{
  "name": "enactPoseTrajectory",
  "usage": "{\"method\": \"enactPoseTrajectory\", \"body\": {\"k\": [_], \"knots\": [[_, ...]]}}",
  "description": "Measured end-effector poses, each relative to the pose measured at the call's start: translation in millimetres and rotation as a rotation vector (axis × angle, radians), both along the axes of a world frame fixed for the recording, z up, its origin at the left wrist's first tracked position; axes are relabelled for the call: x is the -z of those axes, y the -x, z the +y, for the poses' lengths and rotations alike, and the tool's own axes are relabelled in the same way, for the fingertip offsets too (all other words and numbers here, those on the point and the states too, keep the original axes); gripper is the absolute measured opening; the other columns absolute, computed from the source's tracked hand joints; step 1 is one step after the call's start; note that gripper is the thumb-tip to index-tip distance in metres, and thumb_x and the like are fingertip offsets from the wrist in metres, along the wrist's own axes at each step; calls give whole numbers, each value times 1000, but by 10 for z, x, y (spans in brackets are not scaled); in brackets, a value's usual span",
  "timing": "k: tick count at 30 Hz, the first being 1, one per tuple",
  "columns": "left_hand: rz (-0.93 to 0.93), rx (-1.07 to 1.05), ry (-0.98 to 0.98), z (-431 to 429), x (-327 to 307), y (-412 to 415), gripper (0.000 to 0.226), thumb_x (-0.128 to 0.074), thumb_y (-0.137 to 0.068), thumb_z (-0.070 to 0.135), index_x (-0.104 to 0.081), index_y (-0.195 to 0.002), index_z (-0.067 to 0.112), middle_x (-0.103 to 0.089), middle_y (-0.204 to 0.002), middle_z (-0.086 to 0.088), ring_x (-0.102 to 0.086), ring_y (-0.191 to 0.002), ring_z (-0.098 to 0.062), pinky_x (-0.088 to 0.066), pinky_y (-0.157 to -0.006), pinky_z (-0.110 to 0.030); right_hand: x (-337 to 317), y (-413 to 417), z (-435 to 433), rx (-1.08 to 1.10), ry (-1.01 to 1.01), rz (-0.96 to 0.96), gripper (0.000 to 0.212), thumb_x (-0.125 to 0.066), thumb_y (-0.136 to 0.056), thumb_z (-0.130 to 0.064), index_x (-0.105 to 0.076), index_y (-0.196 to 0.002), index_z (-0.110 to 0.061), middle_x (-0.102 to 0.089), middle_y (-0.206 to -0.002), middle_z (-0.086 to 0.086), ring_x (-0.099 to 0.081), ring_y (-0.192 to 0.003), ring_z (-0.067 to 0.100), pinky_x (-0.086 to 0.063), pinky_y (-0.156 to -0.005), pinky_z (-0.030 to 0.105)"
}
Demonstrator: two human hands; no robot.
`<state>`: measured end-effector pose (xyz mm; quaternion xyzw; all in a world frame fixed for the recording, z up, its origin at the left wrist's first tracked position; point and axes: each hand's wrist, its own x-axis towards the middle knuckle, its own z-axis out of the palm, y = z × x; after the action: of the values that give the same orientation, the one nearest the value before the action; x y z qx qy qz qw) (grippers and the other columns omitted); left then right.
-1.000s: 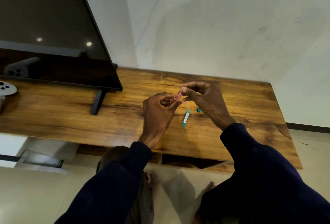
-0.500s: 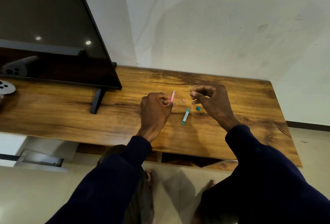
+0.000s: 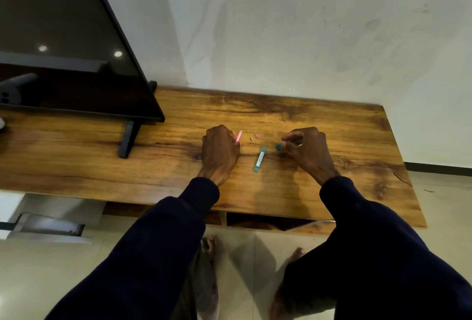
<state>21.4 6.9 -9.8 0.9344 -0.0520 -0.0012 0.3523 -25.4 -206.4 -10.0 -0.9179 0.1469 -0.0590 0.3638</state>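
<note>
- Pink stick (image 3: 239, 136): only the upper end shows; the rest is hidden inside the left hand (image 3: 219, 151), whose fingers are curled out of sight behind its back.
- Right hand (image 3: 306, 151): cannot tell whether its fingertips (image 3: 284, 142) touch the teal cap (image 3: 278, 147).
- Teal tube (image 3: 259, 159): label print too small to read.
- Two small bits (image 3: 255, 136): too small to identify.
- Television (image 3: 63, 51): cut off by the top and left edges.
- White object (image 3: 1, 123): mostly out of frame, kind unclear.

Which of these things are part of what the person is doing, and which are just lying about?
In use: pink tube in left hand; teal tube; teal cap by right hand; pink bits.
Lying about: TV; stand.
</note>
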Motion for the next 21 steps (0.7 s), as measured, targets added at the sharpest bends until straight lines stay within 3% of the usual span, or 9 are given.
{"method": "enactPoseTrajectory", "body": {"k": [4, 7, 10, 14, 17, 21], "knots": [[-34, 14, 7, 15, 4, 52, 17, -81, -88, 17, -79, -97, 3, -79, -94, -13, -74, -90, -26, -57, -89, -38, 68, -34, 23, -28, 3, 26, 18, -80, -88, -10, -79, -105, -8, -77, -106, 8, -58, -79, -7, -41, -62, -5], [-40, 24, 7, 17, -10, 76, 34, -80, -90, 20, -74, -119, 4, -75, -116, -15, -70, -107, -27, -59, -96, -43, 103, -75, 55, -37, 30, 31, 21, -81, -88, -12, -79, -108, -8, -76, -110, 7, -60, -78, -4, -43, -59, -2], [-87, 41, 47, -45, -36, 160, 23, -80, -90, 22, -78, -109, 9, -74, -111, -9, -69, -100, -20, -60, -88, -39, 134, -104, 82, -40, 66, 57, 22, -81, -88, -12, -78, -110, -10, -76, -111, 4, -61, -79, -2, -42, -60, 2], [-41, 95, 94, -196, -38, 343, 15, -82, -88, 24, -78, -86, 10, -76, -86, -4, -73, -82, -14, -63, -81, -36, 118, -82, 107, -56, 78, 56, 11, -78, -89, -6, -81, -98, -12, -75, -91, -2, -59, -72, -8, -50, -65, 8], [30, 161, 62, -284, -5, 424, 21, -84, -86, 29, -77, -91, 9, -77, -89, -6, -74, -83, -14, -64, -78, -37, 83, -47, 110, -81, 101, 46, 9, -78, -89, -5, -81, -88, -13, -70, -79, -8, -61, -69, -6, -46, -57, 3], [3, 158, -34, -352, 9, 451, 24, -81, -89, 27, -74, -104, 10, -75, -102, -9, -72, -94, -20, -63, -82, -39, 59, -18, 125, -85, 89, 59, 10, -78, -89, -5, -78, -86, -15, -64, -76, -14, -62, -70, -2, -45, -58, 7]]}}
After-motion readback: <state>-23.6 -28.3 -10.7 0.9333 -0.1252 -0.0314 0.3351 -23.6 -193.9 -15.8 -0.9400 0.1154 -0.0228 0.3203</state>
